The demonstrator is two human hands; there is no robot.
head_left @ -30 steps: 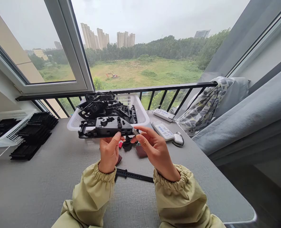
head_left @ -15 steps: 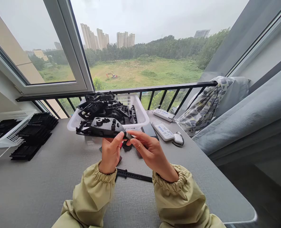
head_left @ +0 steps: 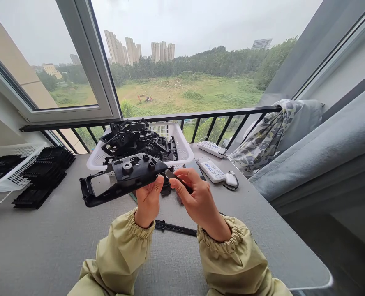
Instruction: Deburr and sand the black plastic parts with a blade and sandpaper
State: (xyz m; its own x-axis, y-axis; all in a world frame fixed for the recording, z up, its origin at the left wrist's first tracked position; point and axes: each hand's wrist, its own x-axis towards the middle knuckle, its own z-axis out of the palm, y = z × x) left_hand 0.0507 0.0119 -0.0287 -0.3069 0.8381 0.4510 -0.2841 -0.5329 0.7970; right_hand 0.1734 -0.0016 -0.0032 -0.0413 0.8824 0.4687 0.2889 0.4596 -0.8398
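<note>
My left hand (head_left: 148, 201) is closed around the right end of a black plastic trim part (head_left: 136, 170), thumb on top. The part has a rectangular opening at its left end and a round boss on its face. Pinched in my right hand (head_left: 197, 201) is a small dark flat blade-like tool (head_left: 179, 179); its grey tip points at the part's right end. Whether the tip touches the part I cannot tell. Below the hands a black caliper (head_left: 178, 228) lies on the grey table (head_left: 62, 246). Small dark items behind my hands are partly hidden.
A white basket (head_left: 187, 152) heaped with black plastic parts (head_left: 133, 137) stands behind my hands. At left are another white basket (head_left: 22, 176) and stacked black parts (head_left: 43, 172). White power strips (head_left: 211, 169) lie at right by the black railing (head_left: 201, 114).
The black trim part has turned in my left hand; its left end is lower and nearer, with more of its face showing. The flat tool in my right hand shows more clearly.
</note>
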